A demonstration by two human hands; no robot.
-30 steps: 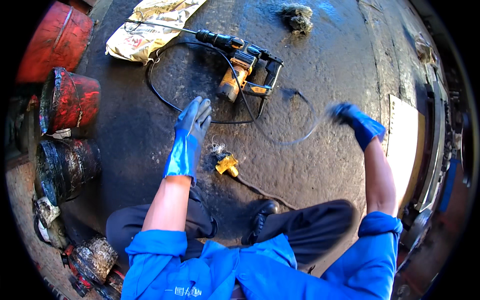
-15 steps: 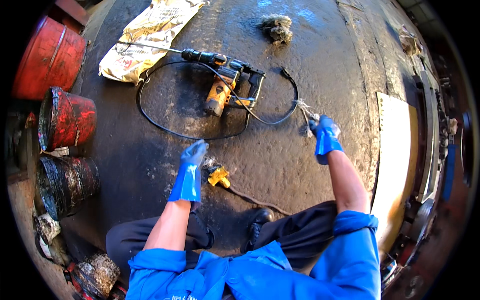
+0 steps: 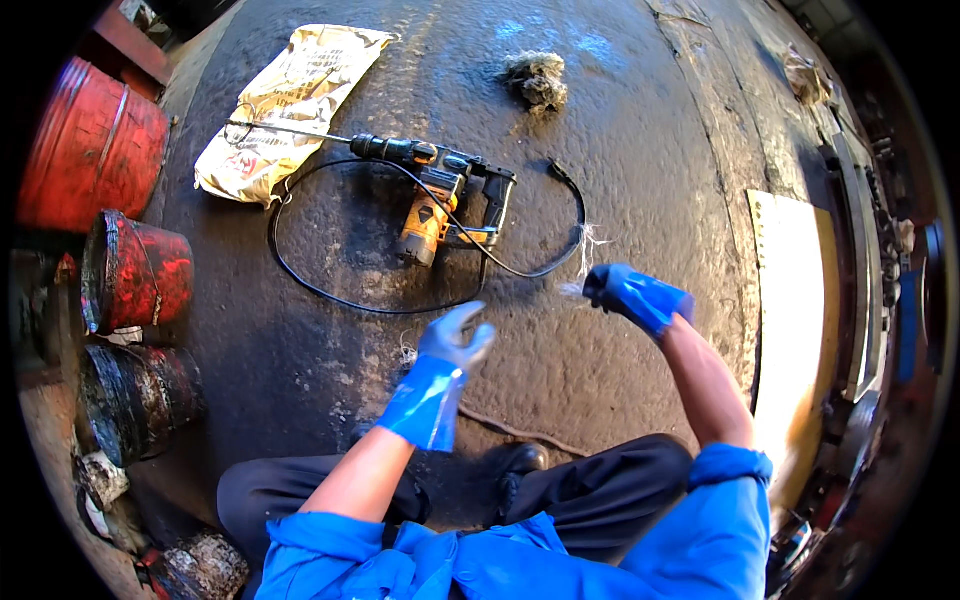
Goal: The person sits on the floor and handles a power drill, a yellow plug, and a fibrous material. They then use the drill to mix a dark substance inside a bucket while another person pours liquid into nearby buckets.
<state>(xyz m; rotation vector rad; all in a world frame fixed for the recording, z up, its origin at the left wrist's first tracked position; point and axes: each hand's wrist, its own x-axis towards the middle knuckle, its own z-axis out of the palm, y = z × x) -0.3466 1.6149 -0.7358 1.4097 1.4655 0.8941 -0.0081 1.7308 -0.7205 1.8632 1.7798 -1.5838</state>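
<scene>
My right hand [image 3: 622, 293], in a blue rubber glove, is closed on a tuft of pale stringy threads [image 3: 586, 248] whose loose ends stick out past the fingers, close to the black cord. My left hand [image 3: 455, 340], gloved alike, has its thumb and fingers apart and holds nothing. Beyond both hands lies an orange and black rotary hammer drill [image 3: 424, 215] with a long bit pointing left. Its black cord [image 3: 378, 310] loops around it on the floor. My left forearm and glove hide the yellow connector; part of the brown cord [image 3: 525, 434] shows beside the glove.
A printed sack [image 3: 290, 100] lies under the bit's tip. Red drums and buckets [image 3: 150, 268] line the left side, with a blackened bucket [image 3: 140, 400] nearer me. A clump of grey threads [image 3: 537, 80] sits farther off. On the right are a pale board [image 3: 790, 330] and metal parts.
My left hand has moved right and opened its fingers, covering the yellow connector. My right hand has come lower and to the left, still gripping the threads. The view has shifted slightly.
</scene>
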